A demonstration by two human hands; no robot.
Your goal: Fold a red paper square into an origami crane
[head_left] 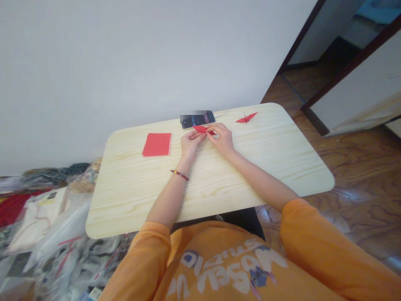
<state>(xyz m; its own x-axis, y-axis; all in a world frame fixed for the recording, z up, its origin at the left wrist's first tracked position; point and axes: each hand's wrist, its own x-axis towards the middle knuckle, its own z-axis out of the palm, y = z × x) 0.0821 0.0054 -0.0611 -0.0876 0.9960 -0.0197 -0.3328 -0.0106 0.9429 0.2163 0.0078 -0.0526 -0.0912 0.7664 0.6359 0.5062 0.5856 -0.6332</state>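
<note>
A partly folded piece of red origami paper (200, 129) is held between both my hands, just in front of the phone. My left hand (191, 143) has its fingers closed on the paper's left and lower side. My right hand (222, 139) pinches the paper toward its right end. The fingers hide part of the folds. To the right lies a finished red paper crane (246, 118), its wings spread. A stack of square red paper (157, 144) rests on the table to the left of my hands.
A smartphone (198, 120) with a lit screen and a white cable (222, 113) sits at the table's back edge, by the wall. The pale wood table (131, 188) has rounded corners. Bagged clothes (62, 225) are piled on the left. A doorway opens at the right.
</note>
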